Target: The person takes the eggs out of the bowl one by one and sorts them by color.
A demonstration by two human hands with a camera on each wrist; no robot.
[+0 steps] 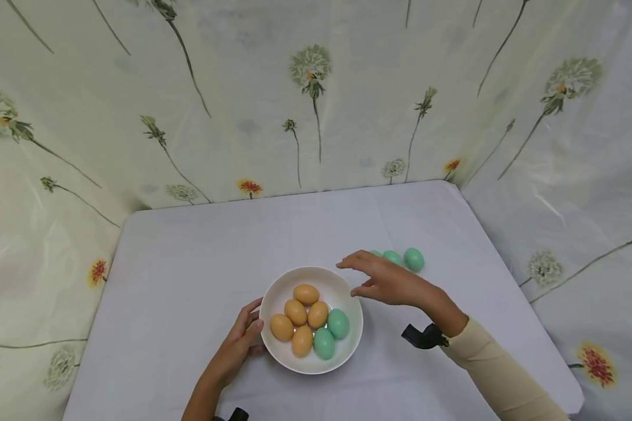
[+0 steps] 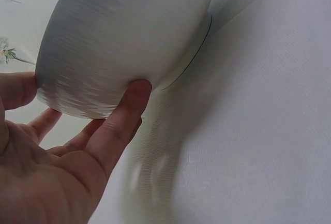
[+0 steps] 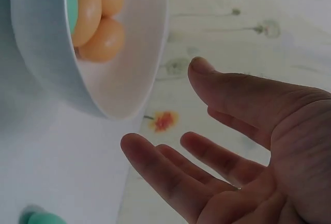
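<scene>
Bowl hides its eggs from left-wrist view.

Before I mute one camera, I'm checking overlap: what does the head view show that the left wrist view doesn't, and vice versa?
Of the two, only the head view shows orange eggs and green eggs. Only the left wrist view shows the base of the bowl. Both show the table, the flowered sheet and the left hand holding the bowl.

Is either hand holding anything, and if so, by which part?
The left hand grips the bowl by its outer side; the right hand holds nothing.
</scene>
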